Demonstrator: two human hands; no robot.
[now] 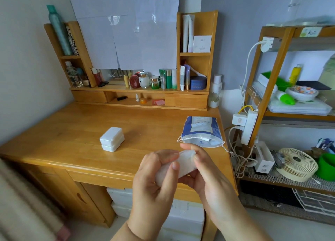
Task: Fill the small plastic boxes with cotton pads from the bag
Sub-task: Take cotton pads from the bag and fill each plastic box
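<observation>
1. Head view: both hands meet above the near edge of the wooden surface (76, 132), holding one small translucent plastic box (184, 163) between them.
2. Left hand (155, 175) curls around the box's lower left end, thumb laid across its front.
3. Right hand (203, 170) pinches the upper right end, forefinger over the top and thumb on the side.
4. Whether the box is filled cannot be told; it looks frosted, with rounded corners.
5. Two more white boxes (112, 139) sit stacked mid-surface, well apart from the hands.
6. A blue-and-white drawstring bag (201, 132) of cotton pads lies just beyond the hands, mouth towards them; its print is too small to read.
</observation>
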